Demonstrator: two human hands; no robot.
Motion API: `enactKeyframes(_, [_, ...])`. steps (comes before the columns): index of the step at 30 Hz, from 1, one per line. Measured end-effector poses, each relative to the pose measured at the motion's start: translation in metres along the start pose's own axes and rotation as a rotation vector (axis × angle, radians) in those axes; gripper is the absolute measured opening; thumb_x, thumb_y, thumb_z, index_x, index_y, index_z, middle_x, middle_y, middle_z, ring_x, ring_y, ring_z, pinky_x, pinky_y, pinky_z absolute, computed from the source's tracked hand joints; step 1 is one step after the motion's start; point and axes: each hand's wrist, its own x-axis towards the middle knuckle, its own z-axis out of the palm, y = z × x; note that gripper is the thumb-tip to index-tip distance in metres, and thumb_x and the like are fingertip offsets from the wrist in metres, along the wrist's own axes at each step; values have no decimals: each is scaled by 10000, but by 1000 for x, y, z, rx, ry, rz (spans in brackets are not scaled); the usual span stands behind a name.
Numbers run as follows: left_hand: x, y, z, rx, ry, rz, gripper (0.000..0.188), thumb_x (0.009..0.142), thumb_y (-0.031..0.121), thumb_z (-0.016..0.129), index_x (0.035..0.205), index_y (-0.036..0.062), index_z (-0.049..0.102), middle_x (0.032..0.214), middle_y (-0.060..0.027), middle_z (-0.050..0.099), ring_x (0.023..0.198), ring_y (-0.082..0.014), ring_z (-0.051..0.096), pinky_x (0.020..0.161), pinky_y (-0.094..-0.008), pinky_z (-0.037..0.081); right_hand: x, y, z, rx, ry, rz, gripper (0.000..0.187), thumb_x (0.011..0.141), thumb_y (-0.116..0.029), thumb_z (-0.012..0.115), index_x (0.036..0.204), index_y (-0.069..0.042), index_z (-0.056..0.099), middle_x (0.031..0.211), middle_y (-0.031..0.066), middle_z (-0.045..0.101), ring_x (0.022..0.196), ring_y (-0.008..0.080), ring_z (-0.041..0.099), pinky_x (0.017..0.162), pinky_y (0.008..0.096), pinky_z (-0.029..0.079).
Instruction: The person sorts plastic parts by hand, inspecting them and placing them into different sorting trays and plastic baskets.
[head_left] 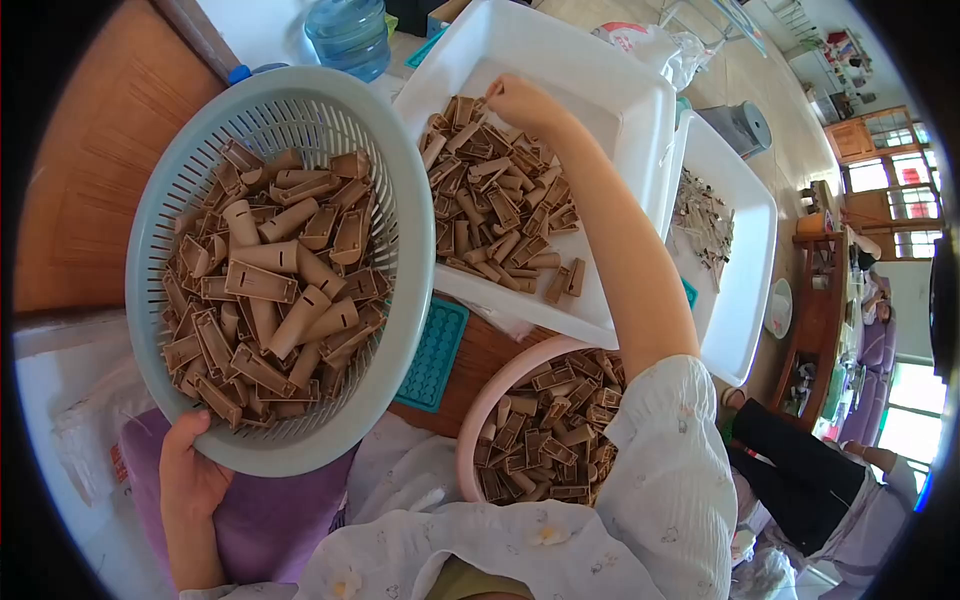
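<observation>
My left hand (pixel 195 470) grips the near rim of a grey-green oval colander basket (pixel 415 200), its thumb hooked over the edge. The basket is tilted and heaped with brown curved plastic pieces (pixel 265 285), half-tube in shape with slots. My right arm reaches across to a white plastic tray (pixel 575 325). There my right hand (pixel 520 104) is closed, with fingers curled down at the far edge of a pile of the same brown pieces (pixel 490 195). Whatever its fingertips hold is hidden.
A pink basin (pixel 467 445) of brown pieces stands close to my body. Beside the basket lies a teal moulded tray (pixel 432 355). A second white tray (pixel 745 330) holds thin scraps. A water jug (pixel 347 38) stands at the back; another person (pixel 810 490) is at the right.
</observation>
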Motion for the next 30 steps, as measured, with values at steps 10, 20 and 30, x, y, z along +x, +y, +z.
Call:
enactKeyframes(10, [0,4,4,5,19,-7,400,771,128,500,1132,-21,415,1060,-154,545,924,-260,576,774,-369,517,-4,14,27,-432,54,-47,240,691,-169,633,868,-16,582,858,175,609,848,351,576,721,399,488])
enactKeyframes(20, [0,1,1,-9,-3,-21,436,769,139,508,1156,-28,398,1081,-159,536,932,-259,573,782,-370,511,-54,-11,-31,513,-311,174,110,825,-165,531,878,-71,551,691,-39,500,541,39,425,463,184,344])
enactKeyframes(30, [1,1,-3,22,-26,-6,465,762,138,509,1173,-42,385,1097,-163,530,952,-258,565,792,-365,503,-108,-88,-39,882,-85,-57,175,848,-171,516,980,-59,541,807,-14,551,729,46,515,576,195,424])
